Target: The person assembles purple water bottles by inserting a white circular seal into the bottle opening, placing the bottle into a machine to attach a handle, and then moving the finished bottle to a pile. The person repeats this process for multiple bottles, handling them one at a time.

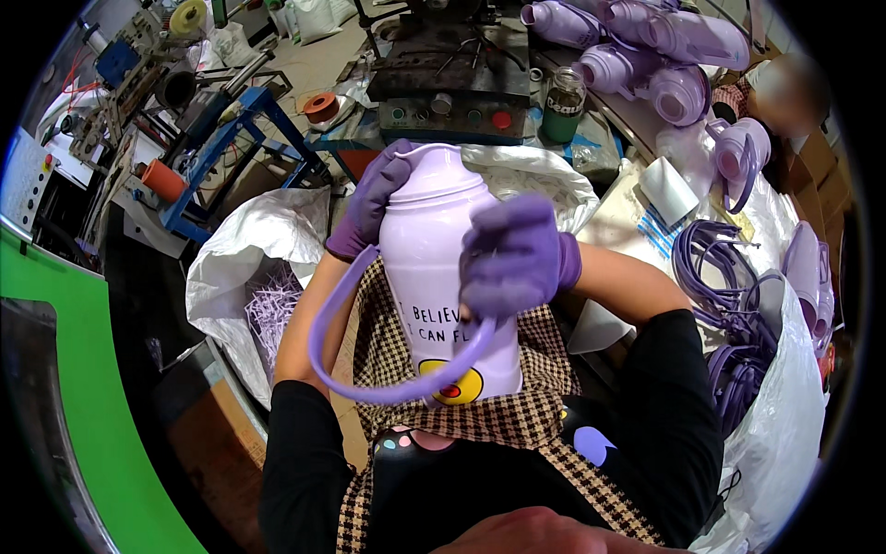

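A lilac plastic thermos-flask shell (420, 268) stands upright in front of me, its lower end against my checked apron (498, 420). It has a narrow threaded-looking neck, black lettering and a yellow round picture low on its front. My left hand (372, 198), in a purple glove, is closed around the left side of its neck and shoulder. A curved purple handle (346, 379) loops out from the shell's left side and across its front. At the loop's right end, my purple-gloved right hand (509, 257) is closed, its fingers blurred, apparently gripping the handle.
A bench machine (449, 88) with buttons stands ahead, beside a green jar (563, 103). More lilac shells (678, 92) are piled far right, near another person (784, 97). Purple strips (729, 369) fill a white bag at right; a sack (249, 240) of lilac scraps sits left.
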`<state>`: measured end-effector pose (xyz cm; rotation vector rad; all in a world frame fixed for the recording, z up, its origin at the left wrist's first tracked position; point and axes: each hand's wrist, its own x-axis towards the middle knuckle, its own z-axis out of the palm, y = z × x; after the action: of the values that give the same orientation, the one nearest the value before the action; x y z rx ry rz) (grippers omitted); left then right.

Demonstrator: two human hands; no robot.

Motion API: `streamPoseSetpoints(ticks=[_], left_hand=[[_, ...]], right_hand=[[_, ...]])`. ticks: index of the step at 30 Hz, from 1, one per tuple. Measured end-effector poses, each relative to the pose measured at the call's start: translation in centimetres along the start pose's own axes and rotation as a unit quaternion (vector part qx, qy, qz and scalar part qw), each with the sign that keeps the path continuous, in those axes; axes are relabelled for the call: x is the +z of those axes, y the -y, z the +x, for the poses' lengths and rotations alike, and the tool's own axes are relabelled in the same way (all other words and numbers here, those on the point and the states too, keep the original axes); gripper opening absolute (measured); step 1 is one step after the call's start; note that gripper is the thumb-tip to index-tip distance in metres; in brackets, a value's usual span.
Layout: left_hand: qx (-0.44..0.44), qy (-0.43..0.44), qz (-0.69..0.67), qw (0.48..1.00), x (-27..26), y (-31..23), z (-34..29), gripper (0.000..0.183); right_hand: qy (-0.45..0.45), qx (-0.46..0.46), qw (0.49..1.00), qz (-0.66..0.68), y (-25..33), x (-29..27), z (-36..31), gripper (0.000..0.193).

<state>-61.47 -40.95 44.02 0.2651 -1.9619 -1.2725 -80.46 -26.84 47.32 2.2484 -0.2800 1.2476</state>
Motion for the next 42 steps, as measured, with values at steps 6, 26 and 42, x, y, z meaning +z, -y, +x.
streamPoseSetpoints(ticks=[6,26,42], left_hand=[[-0.052,0.025,-0.108,0.992,0.7,-1.4,0.4,0.033],[0.214,-0.169,-0.010,0.962,-2.6,-0.8,-0.5,0.042],[0.041,-0.065,-0.279,0.957,-0.6,-2.0,-0.9,0.014]], right_hand=[[-0.281,0.506,0.792,0.194,-0.7,2.4,0.0,0.012],[-0.230,0.566,0.491,0.620,-4.6,2.3,-7.9,0.081],[-0.319,0.420,0.406,0.746,-5.2,4.8,-10.6,0.103]])
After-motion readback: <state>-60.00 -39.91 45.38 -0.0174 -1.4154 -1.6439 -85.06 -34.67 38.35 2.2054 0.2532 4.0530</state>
